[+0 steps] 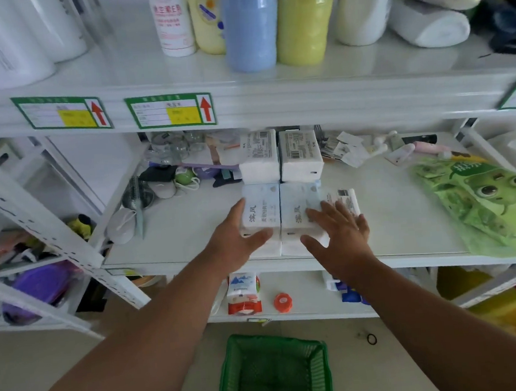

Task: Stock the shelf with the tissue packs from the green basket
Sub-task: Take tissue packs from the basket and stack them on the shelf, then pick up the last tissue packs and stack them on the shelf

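Several white tissue packs lie on the middle shelf (390,209). Two packs stand at the back, the back left pack (259,155) beside the back right pack (299,153). In front of them lie the front left pack (262,209) and the front right pack (296,210), with a further pack (345,199) to their right. My left hand (238,240) cups the front left pack's left side and front. My right hand (338,232) rests flat with spread fingers on the front right pack. The green basket (274,376) sits on the floor below, showing nothing inside.
A green cartoon bag (483,205) lies on the shelf's right side. Brushes, cups and small items (169,177) crowd the back left. Bottles (249,23) stand on the upper shelf. The lower shelf holds a tissue bundle (243,293) and an orange roll (283,303).
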